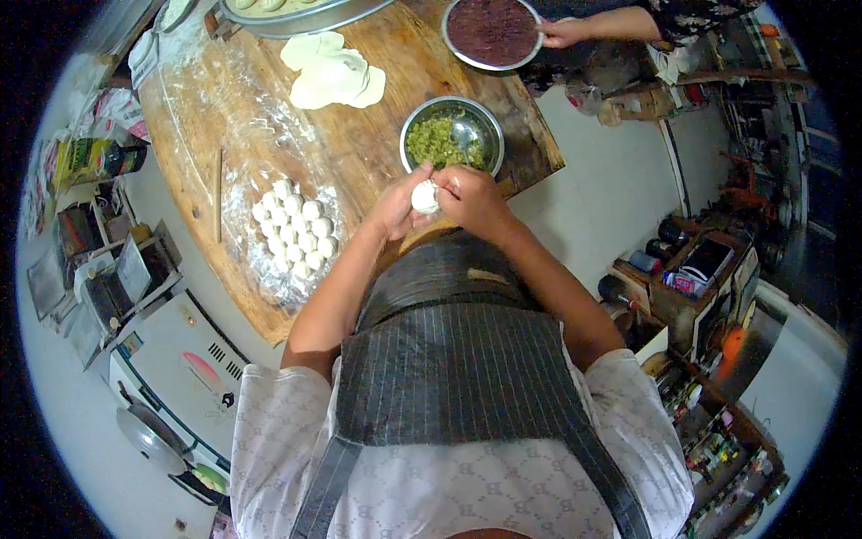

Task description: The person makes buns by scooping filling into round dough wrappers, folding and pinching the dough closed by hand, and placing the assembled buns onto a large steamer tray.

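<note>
in the head view, the round white dough is between the two hands. the left hand holds it from the left, and the right hand pinches its near side. the bowl of green filling is just ahead of both hands. small dough lumps sit left of the left hand on the worktop.

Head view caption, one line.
Left hand and right hand pinch white dough by a bowl of green filling; dough balls and flat wrappers lie on a floured wooden table.
</note>
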The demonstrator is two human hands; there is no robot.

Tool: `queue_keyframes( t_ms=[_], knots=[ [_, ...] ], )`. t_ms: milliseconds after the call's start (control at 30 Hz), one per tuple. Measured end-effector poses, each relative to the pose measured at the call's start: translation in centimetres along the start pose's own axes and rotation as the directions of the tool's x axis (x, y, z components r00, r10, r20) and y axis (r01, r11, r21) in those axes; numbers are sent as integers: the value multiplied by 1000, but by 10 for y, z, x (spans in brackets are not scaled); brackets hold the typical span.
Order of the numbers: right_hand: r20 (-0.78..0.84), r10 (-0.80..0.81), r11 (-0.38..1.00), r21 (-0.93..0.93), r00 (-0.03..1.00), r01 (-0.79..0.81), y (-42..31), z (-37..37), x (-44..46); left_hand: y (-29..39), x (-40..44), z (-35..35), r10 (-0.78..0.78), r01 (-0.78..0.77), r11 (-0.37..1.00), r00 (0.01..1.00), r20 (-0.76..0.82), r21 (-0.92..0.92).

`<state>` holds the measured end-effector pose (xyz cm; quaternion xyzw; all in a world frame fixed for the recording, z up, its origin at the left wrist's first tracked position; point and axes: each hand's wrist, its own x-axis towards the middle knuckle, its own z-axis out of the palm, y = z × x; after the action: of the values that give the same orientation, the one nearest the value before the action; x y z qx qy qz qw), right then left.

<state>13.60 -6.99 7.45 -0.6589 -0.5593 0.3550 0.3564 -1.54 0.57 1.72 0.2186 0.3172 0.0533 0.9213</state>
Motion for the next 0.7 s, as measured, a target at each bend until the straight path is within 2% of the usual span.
queue_keyframes(
  t_ms=[133, 200, 233, 300, 333, 400, 533, 600, 633, 700],
  knots=[
    [-41, -1, 999, 49, 999, 3, 0, 4, -4, 2, -1, 9, -5, 3, 999, 999, -40, -53],
    [95, 162, 939, 290, 982, -182, -8, 1, -4, 6, -5, 13, -2, -1, 997, 999, -33, -83],
    [96, 163, 939, 290, 982, -184, -12, -2, -3, 4, -3, 9, -3, 0, 996, 999, -33, -84],
    [86, 44, 998, 44, 995, -48, -18, -7, -2, 3, -1, 4, -11, 17, 996, 998, 69, -92],
    [86, 47, 998, 45, 995, -51, -11, -5, -2, 1, 0, 8, -13, 20, 995, 998, 69, -94],
    [29, -66, 998, 1, 997, 66, 7, 4, -1, -1, 0, 23, 24, -41, 997, 975, -222, -73],
    [1, -38, 999, 32, 999, 38, 16, 9, -1, -1, -4, 28, 17, -50, 986, 979, -203, -157],
    [83, 116, 990, 67, 990, -122, 14, 8, -2, -10, 0, 17, -88, 29, 959, 976, -201, -280],
    [84, 118, 990, 68, 990, -123, 14, 8, -3, -14, 1, 13, -90, 30, 959, 975, -202, -281],
    [175, 133, 989, 33, 976, -141, 17, 9, -2, -20, 3, 4, -97, 74, 965, 992, -81, -250]
  ],
)
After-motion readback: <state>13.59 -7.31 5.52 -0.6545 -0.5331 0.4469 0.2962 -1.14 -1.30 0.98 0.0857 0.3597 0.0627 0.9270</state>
